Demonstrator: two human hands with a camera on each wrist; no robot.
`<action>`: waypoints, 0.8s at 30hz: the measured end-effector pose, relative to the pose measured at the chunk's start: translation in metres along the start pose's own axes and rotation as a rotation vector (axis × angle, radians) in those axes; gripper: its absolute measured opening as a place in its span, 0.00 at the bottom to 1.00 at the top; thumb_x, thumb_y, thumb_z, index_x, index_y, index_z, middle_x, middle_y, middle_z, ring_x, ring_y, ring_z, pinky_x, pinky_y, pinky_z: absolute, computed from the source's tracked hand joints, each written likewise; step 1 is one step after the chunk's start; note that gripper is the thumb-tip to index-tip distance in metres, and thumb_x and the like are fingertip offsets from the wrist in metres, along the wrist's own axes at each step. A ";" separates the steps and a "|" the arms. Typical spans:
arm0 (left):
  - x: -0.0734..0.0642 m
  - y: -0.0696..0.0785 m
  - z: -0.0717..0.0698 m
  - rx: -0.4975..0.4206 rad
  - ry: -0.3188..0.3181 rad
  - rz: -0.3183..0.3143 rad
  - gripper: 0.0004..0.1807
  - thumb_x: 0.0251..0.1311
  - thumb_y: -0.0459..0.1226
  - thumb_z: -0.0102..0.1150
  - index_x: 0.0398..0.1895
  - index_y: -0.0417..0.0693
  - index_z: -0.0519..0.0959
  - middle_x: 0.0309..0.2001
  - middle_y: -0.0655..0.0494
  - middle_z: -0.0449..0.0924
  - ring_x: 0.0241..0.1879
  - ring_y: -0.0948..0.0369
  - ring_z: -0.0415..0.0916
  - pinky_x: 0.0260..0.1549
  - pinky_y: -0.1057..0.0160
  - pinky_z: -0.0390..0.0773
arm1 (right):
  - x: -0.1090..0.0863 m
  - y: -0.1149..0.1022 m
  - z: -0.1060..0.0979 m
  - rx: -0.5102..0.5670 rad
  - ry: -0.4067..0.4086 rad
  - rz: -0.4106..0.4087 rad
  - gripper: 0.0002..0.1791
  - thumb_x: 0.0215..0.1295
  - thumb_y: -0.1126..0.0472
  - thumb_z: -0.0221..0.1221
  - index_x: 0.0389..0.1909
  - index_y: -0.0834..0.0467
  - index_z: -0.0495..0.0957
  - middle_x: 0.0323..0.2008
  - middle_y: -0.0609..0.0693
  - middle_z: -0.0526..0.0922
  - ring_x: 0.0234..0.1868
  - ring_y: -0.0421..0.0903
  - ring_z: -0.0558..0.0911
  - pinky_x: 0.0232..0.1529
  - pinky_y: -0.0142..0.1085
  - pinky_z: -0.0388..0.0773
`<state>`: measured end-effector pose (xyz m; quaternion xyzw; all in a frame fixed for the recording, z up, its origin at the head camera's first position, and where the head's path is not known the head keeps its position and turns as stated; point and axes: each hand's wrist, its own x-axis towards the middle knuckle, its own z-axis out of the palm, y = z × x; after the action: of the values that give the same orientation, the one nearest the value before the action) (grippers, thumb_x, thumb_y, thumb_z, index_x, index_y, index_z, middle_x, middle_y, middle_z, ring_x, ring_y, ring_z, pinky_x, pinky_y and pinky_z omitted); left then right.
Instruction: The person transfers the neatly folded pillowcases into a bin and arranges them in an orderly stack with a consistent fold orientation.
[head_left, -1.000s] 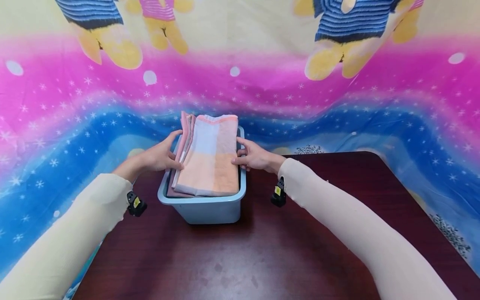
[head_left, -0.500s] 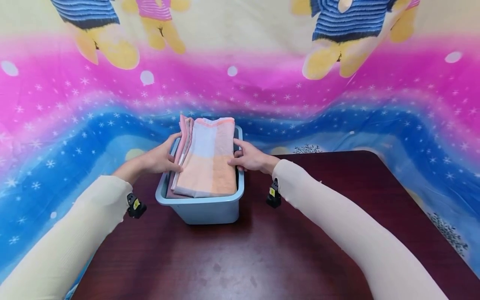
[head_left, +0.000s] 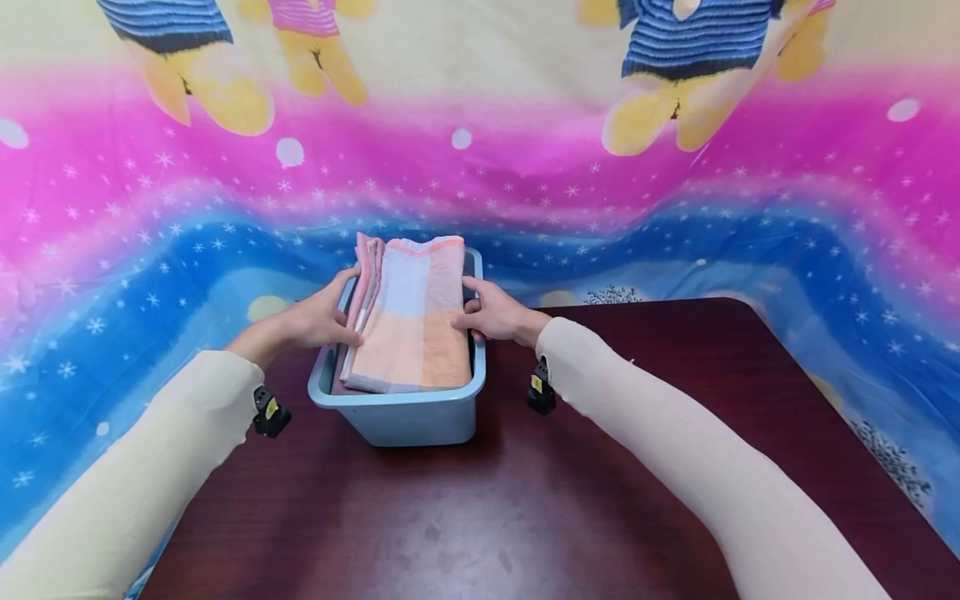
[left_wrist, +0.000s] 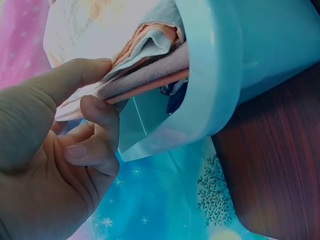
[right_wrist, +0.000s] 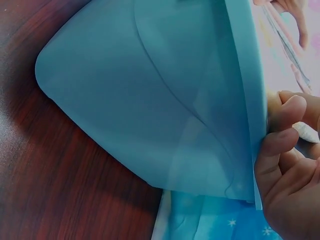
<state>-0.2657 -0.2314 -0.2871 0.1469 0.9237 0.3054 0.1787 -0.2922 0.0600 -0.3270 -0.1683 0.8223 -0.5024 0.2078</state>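
Observation:
A checked towel point(head_left: 408, 325), folded, in peach, pale blue and mauve, lies on top of other folded cloths in a light blue plastic basin point(head_left: 420, 423). My left hand point(head_left: 318, 321) pinches the stack's left edge; in the left wrist view its thumb is on top and curled fingers are beneath the layers. On the opposite side my right hand point(head_left: 498, 312) pinches the checked towel's right edge, thumb on top, close to the basin's rim point(right_wrist: 250, 90). A pink cloth point(head_left: 365, 267) stands up at the far left of the stack. Dark cloth point(left_wrist: 175, 100) shows deeper inside the basin.
The basin stands on a dark reddish-brown table point(head_left: 480, 517), towards its far left side. A printed curtain point(head_left: 540, 175) with bears and snowflakes hangs right behind it. The table's right edge slants away towards the back.
The far end of the towel stack has sunk slightly into the basin, both hands lowering with it. The whole view has drifted slightly. Both hands keep their hold.

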 end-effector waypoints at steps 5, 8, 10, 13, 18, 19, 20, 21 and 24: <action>0.002 -0.004 0.001 0.036 0.005 -0.016 0.60 0.65 0.33 0.64 0.81 0.51 0.25 0.40 0.36 0.84 0.28 0.57 0.76 0.28 0.59 0.72 | 0.001 -0.002 0.001 -0.030 0.011 0.010 0.47 0.73 0.61 0.59 0.82 0.48 0.39 0.31 0.53 0.82 0.19 0.45 0.72 0.35 0.35 0.77; 0.003 -0.007 0.002 0.074 0.008 -0.029 0.60 0.65 0.35 0.64 0.81 0.49 0.25 0.41 0.34 0.84 0.30 0.57 0.79 0.29 0.60 0.74 | 0.002 -0.003 0.002 -0.044 0.014 0.011 0.47 0.73 0.62 0.59 0.82 0.47 0.40 0.31 0.53 0.83 0.18 0.45 0.71 0.34 0.36 0.77; 0.004 -0.009 0.002 0.091 0.011 -0.035 0.60 0.65 0.35 0.65 0.81 0.48 0.26 0.44 0.32 0.84 0.34 0.56 0.81 0.31 0.60 0.76 | 0.003 -0.004 0.002 -0.047 0.012 0.010 0.47 0.73 0.62 0.59 0.82 0.48 0.40 0.31 0.54 0.83 0.18 0.45 0.71 0.32 0.36 0.77; 0.005 -0.012 0.002 0.099 0.014 -0.043 0.60 0.65 0.35 0.65 0.80 0.48 0.26 0.46 0.31 0.83 0.36 0.55 0.82 0.32 0.60 0.77 | 0.004 -0.004 0.002 -0.055 0.013 0.006 0.46 0.73 0.62 0.59 0.82 0.48 0.41 0.33 0.55 0.84 0.17 0.45 0.71 0.30 0.35 0.77; 0.007 -0.016 0.004 0.122 0.023 -0.059 0.60 0.64 0.36 0.66 0.81 0.48 0.26 0.45 0.32 0.82 0.37 0.53 0.83 0.35 0.57 0.80 | 0.005 -0.004 0.003 -0.072 0.031 0.009 0.46 0.73 0.63 0.59 0.82 0.49 0.42 0.39 0.57 0.86 0.15 0.44 0.72 0.30 0.35 0.78; 0.008 -0.017 0.004 0.128 0.026 -0.062 0.60 0.64 0.37 0.66 0.81 0.48 0.26 0.45 0.32 0.82 0.39 0.52 0.84 0.38 0.55 0.81 | 0.005 -0.004 0.003 -0.075 0.035 0.009 0.46 0.73 0.63 0.59 0.82 0.50 0.42 0.39 0.57 0.86 0.15 0.43 0.71 0.29 0.35 0.78; 0.008 -0.017 0.005 0.135 0.029 -0.068 0.60 0.64 0.37 0.66 0.81 0.48 0.27 0.46 0.32 0.82 0.40 0.51 0.84 0.40 0.54 0.82 | 0.005 -0.004 0.003 -0.079 0.037 0.009 0.46 0.73 0.63 0.59 0.82 0.50 0.42 0.40 0.58 0.86 0.14 0.43 0.72 0.29 0.35 0.78; 0.008 -0.017 0.005 0.138 0.030 -0.070 0.60 0.64 0.37 0.66 0.81 0.48 0.27 0.47 0.32 0.81 0.42 0.50 0.85 0.42 0.52 0.83 | 0.005 -0.004 0.003 -0.083 0.039 0.010 0.46 0.73 0.63 0.59 0.82 0.51 0.42 0.40 0.58 0.86 0.14 0.43 0.72 0.29 0.35 0.78; 0.009 -0.018 0.007 0.147 0.031 -0.072 0.59 0.64 0.38 0.67 0.81 0.48 0.28 0.49 0.31 0.81 0.44 0.48 0.84 0.46 0.49 0.82 | 0.004 -0.004 0.004 -0.110 0.045 0.010 0.46 0.72 0.63 0.60 0.82 0.52 0.43 0.40 0.59 0.87 0.14 0.42 0.72 0.27 0.35 0.78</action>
<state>-0.2739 -0.2377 -0.3057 0.1213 0.9510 0.2323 0.1640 -0.2933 0.0537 -0.3257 -0.1639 0.8538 -0.4592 0.1824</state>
